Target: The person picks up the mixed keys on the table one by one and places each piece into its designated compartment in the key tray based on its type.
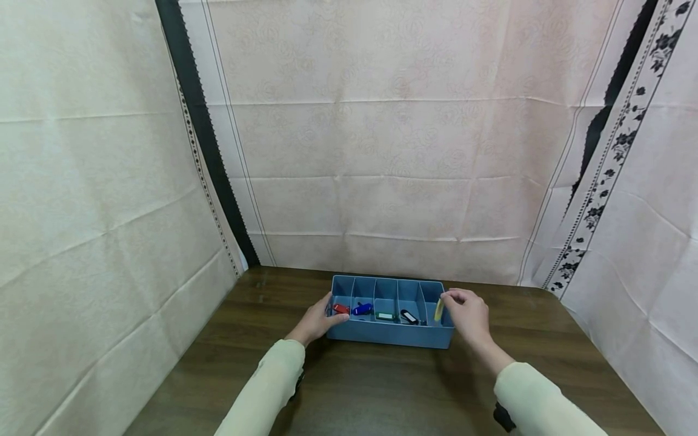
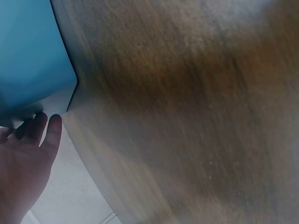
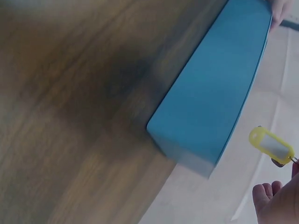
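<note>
A blue box with compartments (image 1: pixel 389 333) stands on the table, its row of sections divided by thin walls. My left hand (image 1: pixel 316 321) holds the box's left end, thumb at the front rim; the left wrist view shows the fingers against the end wall. My right hand (image 1: pixel 469 313) pinches a yellow key tag (image 3: pixel 272 144) by its metal ring, and the tag hangs over the rightmost compartment. From left to right, the other compartments hold a red key tag (image 1: pixel 341 309), a blue key tag (image 1: pixel 362 309), a green key tag (image 1: pixel 385 316) and a black key tag (image 1: pixel 409 317).
The brown wooden table (image 1: pixel 376 387) extends in front of the box and to both sides. Pale patterned cloth (image 1: pixel 382 151) hangs behind the table, with more cloth along its left and right sides.
</note>
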Demonstrator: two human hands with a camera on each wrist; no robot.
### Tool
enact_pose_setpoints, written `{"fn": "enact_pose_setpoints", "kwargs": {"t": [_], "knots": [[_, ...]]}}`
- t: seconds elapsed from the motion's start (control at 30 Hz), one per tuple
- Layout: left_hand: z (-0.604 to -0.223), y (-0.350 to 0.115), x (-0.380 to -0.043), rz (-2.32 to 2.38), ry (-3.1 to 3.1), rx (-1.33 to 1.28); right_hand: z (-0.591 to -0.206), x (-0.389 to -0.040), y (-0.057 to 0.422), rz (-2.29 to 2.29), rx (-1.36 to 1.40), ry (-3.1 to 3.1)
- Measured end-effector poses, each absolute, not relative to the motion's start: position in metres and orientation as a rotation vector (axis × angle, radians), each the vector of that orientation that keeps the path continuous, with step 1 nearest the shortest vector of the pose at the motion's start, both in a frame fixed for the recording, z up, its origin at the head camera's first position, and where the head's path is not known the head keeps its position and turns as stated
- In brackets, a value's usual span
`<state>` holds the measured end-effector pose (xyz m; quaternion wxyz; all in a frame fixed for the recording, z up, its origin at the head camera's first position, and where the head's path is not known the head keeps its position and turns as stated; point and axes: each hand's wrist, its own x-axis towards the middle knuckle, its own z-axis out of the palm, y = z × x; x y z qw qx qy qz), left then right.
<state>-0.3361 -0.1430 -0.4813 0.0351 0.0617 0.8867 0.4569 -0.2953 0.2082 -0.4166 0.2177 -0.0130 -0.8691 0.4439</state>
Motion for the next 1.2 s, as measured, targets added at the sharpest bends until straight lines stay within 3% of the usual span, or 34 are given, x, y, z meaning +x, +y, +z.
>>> {"fn": "enact_pose_setpoints", "kwargs": {"t": [0.6, 1.2], "knots": [[-0.480, -0.142, -0.336, 1.416, 2.714, 0.222, -0.426, -0.337, 0.214, 1.184, -0.163, -2.422], [-0.481, -0.134, -0.337, 1.423, 2.689, 0.232, -0.425, -0.335, 0.248, 1.074, -0.146, -2.417]]}}
